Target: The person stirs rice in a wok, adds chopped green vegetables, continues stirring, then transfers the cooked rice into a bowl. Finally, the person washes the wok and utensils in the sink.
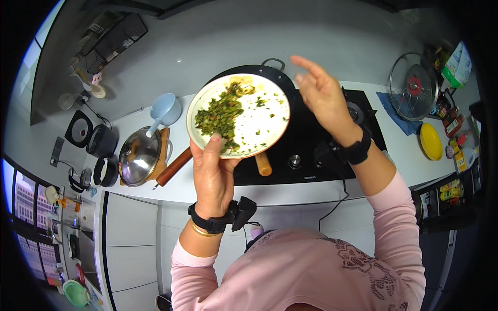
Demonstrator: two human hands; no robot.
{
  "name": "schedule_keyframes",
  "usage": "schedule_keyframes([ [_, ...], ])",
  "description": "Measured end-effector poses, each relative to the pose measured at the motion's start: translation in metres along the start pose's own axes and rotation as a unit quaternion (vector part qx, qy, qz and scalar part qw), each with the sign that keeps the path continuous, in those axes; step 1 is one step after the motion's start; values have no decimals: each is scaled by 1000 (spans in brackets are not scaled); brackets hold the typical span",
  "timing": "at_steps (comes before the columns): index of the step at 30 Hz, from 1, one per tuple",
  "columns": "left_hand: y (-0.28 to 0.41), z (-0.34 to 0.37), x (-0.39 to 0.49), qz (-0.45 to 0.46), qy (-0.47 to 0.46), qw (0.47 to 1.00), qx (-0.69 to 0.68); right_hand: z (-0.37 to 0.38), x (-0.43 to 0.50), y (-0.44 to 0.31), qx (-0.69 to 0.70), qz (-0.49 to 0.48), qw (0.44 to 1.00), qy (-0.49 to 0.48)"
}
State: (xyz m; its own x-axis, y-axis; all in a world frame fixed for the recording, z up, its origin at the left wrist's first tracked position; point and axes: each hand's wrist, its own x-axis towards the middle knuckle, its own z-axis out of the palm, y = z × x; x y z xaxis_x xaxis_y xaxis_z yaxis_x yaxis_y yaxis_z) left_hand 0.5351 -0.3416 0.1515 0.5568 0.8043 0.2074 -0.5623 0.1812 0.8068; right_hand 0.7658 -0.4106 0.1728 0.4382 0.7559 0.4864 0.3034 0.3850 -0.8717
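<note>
My left hand (214,175) grips a shallow white bowl (268,112) by its near rim, thumb inside against the food. Chopped green vegetables (220,116) with red bits are heaped on the bowl's left side, and pale yellow pieces lie at its far edge. Behind the bowl, and mostly hidden by it, sits a black wok (288,83). A red-brown wooden handle (175,167) and a lighter wooden handle (263,165) stick out from under the bowl; their other ends are hidden. My right hand (321,93) is raised above the cooktop, holding nothing, index finger extended.
The black gas cooktop (280,173) has a burner (354,112) at right. To the left are a light blue dipper (166,109) and a domed metal lid (140,157). A glass lid (413,86) and a yellow dish (430,142) stand at right. A black cable (334,208) hangs down the counter front.
</note>
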Motion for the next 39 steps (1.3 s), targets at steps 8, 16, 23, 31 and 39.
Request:
schedule_keyframes([
  [8, 16, -88, 13, 23, 105, 994, -25, 35, 56, 74, -439, -79, 891, -83],
  [16, 18, -107, 28, 9, 89, 996, -15, 45, 45, 72, -135, 137, 972, -135],
  [23, 1, -55, 34, -80, -46, 996, -8, 32, -16, 34, 148, 287, 935, -148],
  [31, -24, -39, 36, -78, -77, 993, 39, -59, -88, 21, 75, 262, 956, 111],
  [39, -30, -92, 6, -73, 76, 994, 22, -255, -192, 61, -44, 232, 919, 316],
])
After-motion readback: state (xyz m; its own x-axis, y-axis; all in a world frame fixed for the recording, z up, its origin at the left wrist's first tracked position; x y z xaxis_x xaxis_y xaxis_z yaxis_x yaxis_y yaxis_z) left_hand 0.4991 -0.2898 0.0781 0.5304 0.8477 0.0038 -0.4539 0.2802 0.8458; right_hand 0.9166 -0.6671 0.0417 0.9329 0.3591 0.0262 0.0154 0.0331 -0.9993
